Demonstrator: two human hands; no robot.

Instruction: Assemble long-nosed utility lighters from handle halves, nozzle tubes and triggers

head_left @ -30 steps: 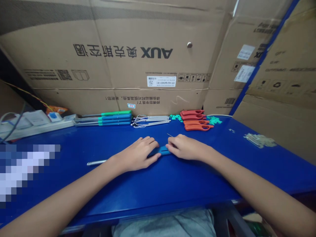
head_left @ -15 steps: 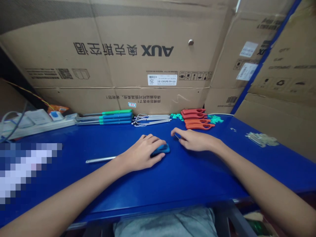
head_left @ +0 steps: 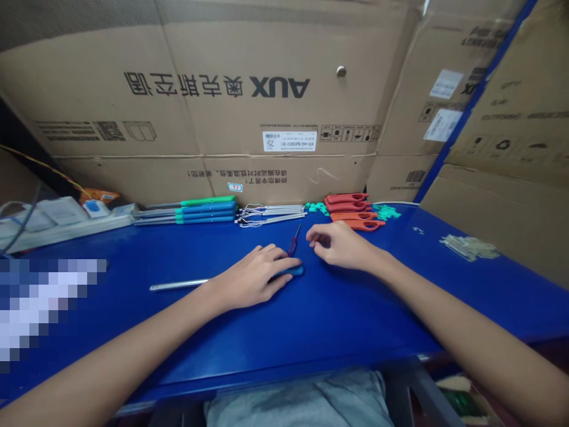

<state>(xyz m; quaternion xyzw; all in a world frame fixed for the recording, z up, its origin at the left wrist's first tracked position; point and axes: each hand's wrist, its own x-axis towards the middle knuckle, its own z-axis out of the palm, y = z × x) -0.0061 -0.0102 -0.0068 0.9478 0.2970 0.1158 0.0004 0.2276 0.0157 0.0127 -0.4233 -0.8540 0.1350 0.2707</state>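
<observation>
Our left hand [head_left: 251,279] presses its fingers together over a blue handle [head_left: 291,271], a thin screwdriver [head_left: 293,239] tilting up at one o'clock; our right hand [head_left: 342,246] hovers, fingers spread.

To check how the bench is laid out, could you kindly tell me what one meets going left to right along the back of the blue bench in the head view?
White power strip → blue-and-green handled tools → metal rods with wire loops → small teal plastic pieces → orange-red plastic handles → second cluster of teal pieces → pale translucent pieces
</observation>
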